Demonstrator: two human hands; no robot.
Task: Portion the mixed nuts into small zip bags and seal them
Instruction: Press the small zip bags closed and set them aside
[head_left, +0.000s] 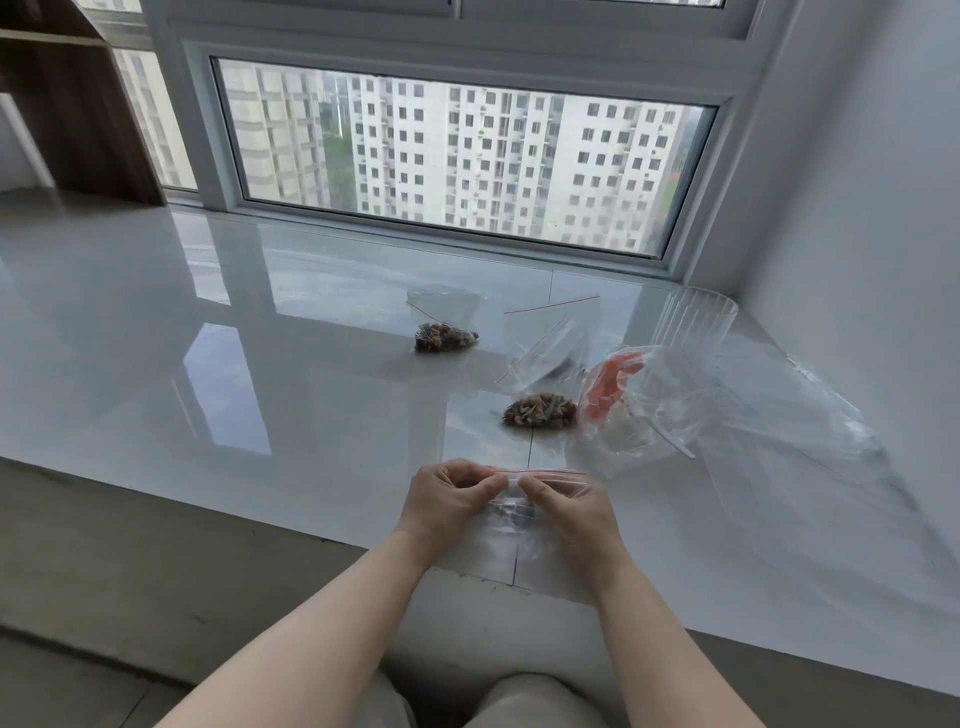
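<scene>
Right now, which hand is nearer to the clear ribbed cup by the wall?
The right hand. The cup stands far and to the right; the left hand is farther left. Both pinch the zip bag.

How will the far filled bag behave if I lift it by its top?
The far bag will probably flop: thin clear film, nuts bunched low. Likely bottom-heavy, so it should hang straight. It may slide easily on the glossy sill.
</scene>
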